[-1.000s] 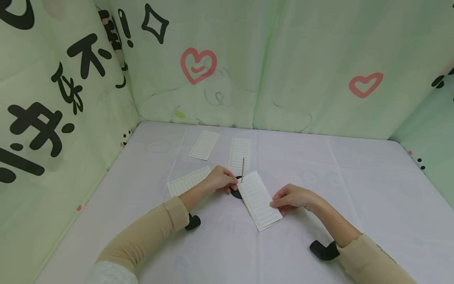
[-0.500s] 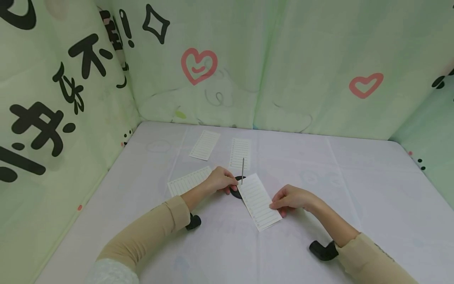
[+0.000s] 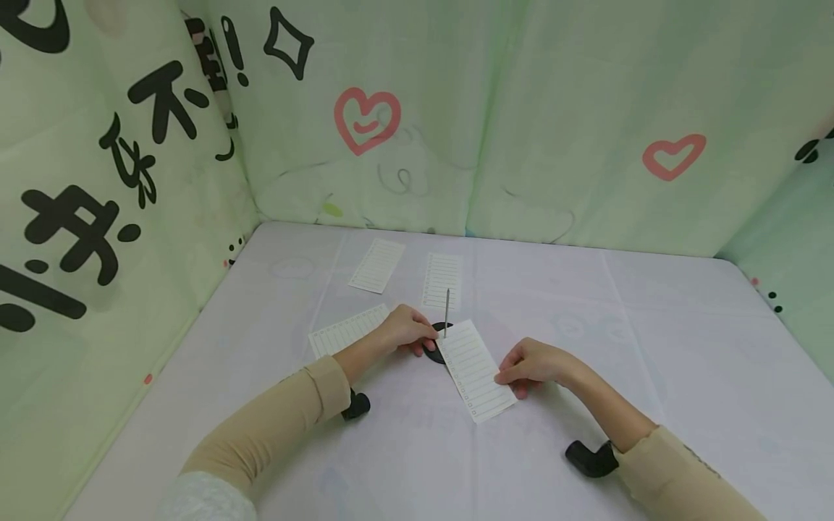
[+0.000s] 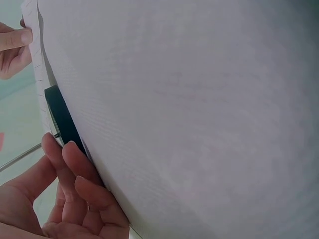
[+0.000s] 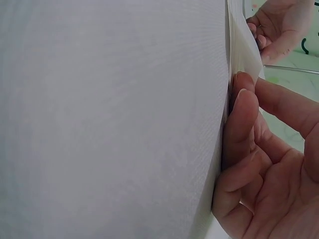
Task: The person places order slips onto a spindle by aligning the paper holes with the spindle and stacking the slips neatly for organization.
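Note:
A bill spike with a black round base [image 3: 435, 353] and an upright thin metal rod [image 3: 447, 307] stands mid-table. A lined paper slip [image 3: 474, 373] lies over the base, its upper left end at the rod; other sheets show under it in the right wrist view. My left hand [image 3: 407, 329] pinches the slip's corner beside the rod, with its lower fingers against the base [image 4: 62, 117] in the left wrist view. My right hand [image 3: 537, 362] pinches the slip's right edge near its lower end, thumb on top and fingers beneath.
Behind the spike lie two lined slips, one at the left [image 3: 378, 265] and one straight behind [image 3: 441, 280]. Another slip [image 3: 348, 330] lies partly under the left forearm. Black wrist mounts [image 3: 591, 459] jut from the sleeves. Printed curtains border the white table [image 3: 651, 325].
The slip's upper end has sunk slightly down the rod, and the sheets' lower edges sit closer together. Both hands keep nearly the same place and grip.

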The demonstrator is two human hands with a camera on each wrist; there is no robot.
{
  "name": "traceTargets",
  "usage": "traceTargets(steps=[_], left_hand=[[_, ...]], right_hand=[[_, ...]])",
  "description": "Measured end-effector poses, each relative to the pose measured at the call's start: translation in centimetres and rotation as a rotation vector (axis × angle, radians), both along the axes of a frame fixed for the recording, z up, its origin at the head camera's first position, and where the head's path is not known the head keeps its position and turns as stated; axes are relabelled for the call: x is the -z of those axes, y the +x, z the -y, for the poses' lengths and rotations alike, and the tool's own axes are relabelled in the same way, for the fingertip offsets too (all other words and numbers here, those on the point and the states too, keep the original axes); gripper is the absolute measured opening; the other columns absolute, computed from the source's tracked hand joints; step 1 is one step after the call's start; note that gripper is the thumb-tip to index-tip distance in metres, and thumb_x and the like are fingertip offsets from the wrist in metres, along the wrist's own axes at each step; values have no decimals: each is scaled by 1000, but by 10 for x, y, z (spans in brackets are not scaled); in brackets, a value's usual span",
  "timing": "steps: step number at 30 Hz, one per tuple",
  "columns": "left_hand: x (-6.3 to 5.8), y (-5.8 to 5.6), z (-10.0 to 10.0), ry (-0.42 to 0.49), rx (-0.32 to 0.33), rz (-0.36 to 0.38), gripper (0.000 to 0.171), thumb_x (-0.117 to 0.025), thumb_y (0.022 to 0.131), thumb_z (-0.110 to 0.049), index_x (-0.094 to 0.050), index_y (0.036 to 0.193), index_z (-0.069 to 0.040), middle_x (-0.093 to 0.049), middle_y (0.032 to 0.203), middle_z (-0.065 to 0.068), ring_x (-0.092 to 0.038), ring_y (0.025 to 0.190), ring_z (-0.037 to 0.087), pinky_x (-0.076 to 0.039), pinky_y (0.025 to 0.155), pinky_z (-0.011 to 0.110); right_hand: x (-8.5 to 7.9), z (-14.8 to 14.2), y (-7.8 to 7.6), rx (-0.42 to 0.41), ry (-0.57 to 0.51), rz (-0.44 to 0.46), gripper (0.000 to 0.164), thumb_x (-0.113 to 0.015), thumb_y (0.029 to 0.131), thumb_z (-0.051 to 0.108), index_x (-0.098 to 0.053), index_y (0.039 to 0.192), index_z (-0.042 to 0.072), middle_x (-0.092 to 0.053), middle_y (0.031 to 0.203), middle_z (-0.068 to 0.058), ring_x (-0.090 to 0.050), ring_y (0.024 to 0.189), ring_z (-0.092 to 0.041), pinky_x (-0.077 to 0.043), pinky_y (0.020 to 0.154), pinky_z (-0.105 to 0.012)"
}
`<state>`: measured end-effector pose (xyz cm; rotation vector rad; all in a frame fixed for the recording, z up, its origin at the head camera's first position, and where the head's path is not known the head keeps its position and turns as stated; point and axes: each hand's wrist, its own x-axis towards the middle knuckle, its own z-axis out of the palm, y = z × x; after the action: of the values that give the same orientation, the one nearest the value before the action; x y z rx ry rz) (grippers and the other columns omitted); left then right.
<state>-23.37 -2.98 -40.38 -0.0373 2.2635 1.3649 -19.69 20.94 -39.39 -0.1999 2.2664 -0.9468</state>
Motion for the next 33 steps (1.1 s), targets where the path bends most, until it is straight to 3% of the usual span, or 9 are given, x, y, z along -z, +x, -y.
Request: traceTargets(steps=[7, 24, 29, 33], left_hand=[[-3, -2, 1, 33, -1, 59, 12, -64, 83, -9, -67, 88, 1, -62, 60, 2, -53, 44, 10, -39, 45, 19], [-1, -5, 3, 28, 10, 100, 12, -64, 83, -14, -67, 89, -4, -64, 62, -1, -57, 45, 10, -29, 44, 21], [-1, -4, 3, 36, 6, 103, 11, -65, 82, -13, -67, 88, -3, -64, 62, 0, -57, 45, 10, -29, 43, 21], [-1, -4, 3, 33, 7, 99, 11, -64, 83, -13, -66, 88, -3, -64, 62, 0, -57, 45, 10, -29, 43, 21]], right_hand=[[1, -1, -1, 0, -1, 4, 16, -68, 80, 16, -65, 70, 4, -54, 52, 2, -47, 44, -8, -27, 45, -20], [-7, -4, -6, -27, 20, 36, 14, -64, 84, 19, -66, 83, 5, -60, 61, 1, -54, 52, -9, -33, 49, -21], [-19, -10, -22, -15, 33, 0, 21, -61, 87, 21, -65, 95, 2, -63, 70, -3, -60, 60, -14, -38, 52, -24], [-33, -11, -45, -38, 35, -95, 32, -57, 90, 23, -58, 111, -2, -64, 82, -9, -60, 71, -18, -42, 59, -28]])
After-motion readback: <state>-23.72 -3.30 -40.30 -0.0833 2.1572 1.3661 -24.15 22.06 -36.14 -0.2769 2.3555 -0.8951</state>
